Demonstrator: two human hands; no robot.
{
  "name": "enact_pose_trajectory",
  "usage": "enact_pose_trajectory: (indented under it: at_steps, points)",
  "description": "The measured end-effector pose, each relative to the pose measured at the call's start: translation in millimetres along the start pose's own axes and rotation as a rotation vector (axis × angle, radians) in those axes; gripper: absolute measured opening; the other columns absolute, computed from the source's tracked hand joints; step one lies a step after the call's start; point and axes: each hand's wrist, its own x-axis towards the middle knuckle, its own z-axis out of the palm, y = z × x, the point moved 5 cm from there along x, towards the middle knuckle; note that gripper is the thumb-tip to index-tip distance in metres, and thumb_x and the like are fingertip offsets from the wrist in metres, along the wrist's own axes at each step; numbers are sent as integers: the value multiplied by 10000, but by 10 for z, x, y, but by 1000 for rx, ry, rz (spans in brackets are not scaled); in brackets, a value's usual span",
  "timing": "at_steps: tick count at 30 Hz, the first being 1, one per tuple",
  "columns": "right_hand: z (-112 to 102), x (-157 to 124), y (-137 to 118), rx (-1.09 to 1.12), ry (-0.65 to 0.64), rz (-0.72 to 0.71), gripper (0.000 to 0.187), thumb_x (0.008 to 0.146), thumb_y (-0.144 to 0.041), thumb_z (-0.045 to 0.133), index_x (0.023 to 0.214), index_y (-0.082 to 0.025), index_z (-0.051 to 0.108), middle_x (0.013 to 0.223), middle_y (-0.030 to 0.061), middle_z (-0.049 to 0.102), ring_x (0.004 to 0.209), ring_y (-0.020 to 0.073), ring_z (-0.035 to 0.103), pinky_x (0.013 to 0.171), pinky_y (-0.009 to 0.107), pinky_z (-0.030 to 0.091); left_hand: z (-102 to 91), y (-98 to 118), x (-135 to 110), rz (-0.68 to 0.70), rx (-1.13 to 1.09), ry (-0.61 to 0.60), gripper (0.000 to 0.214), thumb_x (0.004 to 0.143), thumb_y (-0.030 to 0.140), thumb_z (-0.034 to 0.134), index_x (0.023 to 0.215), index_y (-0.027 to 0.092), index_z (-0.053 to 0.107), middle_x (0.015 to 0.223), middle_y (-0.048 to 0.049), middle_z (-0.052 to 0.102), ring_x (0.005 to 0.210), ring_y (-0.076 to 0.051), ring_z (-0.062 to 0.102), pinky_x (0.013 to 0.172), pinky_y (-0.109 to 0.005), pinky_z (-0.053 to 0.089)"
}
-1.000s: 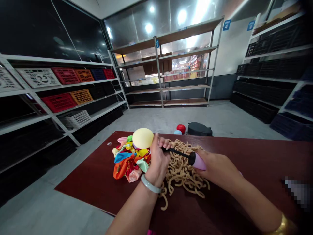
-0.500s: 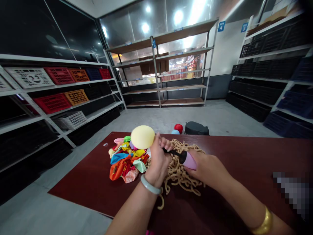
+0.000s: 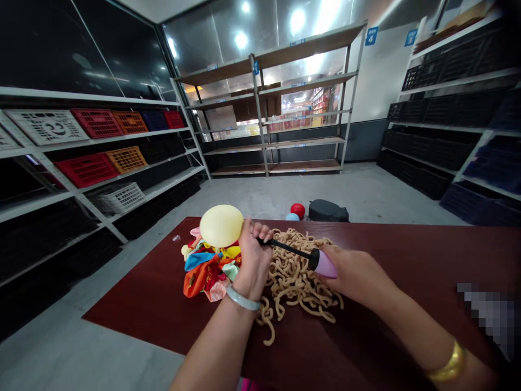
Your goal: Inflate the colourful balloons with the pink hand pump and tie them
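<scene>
A pale yellow balloon [image 3: 222, 225], partly inflated, bulges out beyond my left hand [image 3: 256, 255]. That hand is closed around the balloon's neck and the near end of a hand pump, so the join between them is hidden. The pump's thin black rod [image 3: 291, 248] runs right to its purple part [image 3: 326, 265], which my right hand [image 3: 352, 277] grips. Under and behind both hands lies a heap of tan, rope-like strands [image 3: 301, 288]. Left of my left hand sits a pile of limp, colourful balloons [image 3: 201, 274], partly covered by the yellow one.
Everything lies on a dark red table [image 3: 150, 304]. On the floor beyond its far edge are a red ball-like object [image 3: 298, 209], a light blue one [image 3: 292, 217] and a dark grey padded item [image 3: 328, 210]. Shelves with crates [image 3: 95, 168] line the left; more racks stand behind and right.
My hands have moved apart, and more of the pump's black rod shows between them. The left hand and balloon shifted left; the right hand shifted slightly right. The balloon looks slightly larger.
</scene>
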Motion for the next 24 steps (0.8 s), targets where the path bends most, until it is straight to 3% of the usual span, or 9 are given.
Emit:
enact_pose_trajectory:
  at_steps: [5,11,15,20,24]
  points:
    - [6,-21,-75,-12,3,17,365,766,-451,565,1054,-231,525,899,55,692,787,261,657,606,326,395,101,-508,-354,-120,73,-14,384,789,260,652,595,187,329,480,73,275,401,-60,307,417,-223,264]
    - [-5,-23,-163,10,17,33,330,773,-459,550,1014,-235,522,895,52,688,758,250,651,578,320,375,153,-560,-454,-137,99,-11,374,782,269,661,602,186,343,488,69,271,405,-62,297,409,-227,248]
    - [13,3,-210,80,5,29,344,787,-467,539,1052,-249,522,932,44,691,809,253,653,616,333,396,140,-390,-320,-141,100,-28,375,792,283,646,611,191,330,470,78,259,385,-63,297,400,-222,239]
    - [25,27,-144,103,-35,4,358,780,-482,552,1061,-259,539,977,47,690,857,266,649,652,345,414,-6,155,52,-73,24,25,434,799,258,596,580,202,226,412,92,201,328,-65,230,377,-228,200]
    - [-7,17,-49,107,-43,-16,377,777,-485,562,1082,-264,555,976,45,686,862,254,648,664,332,420,-89,499,236,1,-48,-15,423,812,238,554,577,205,204,407,86,234,329,-71,261,380,-228,215]
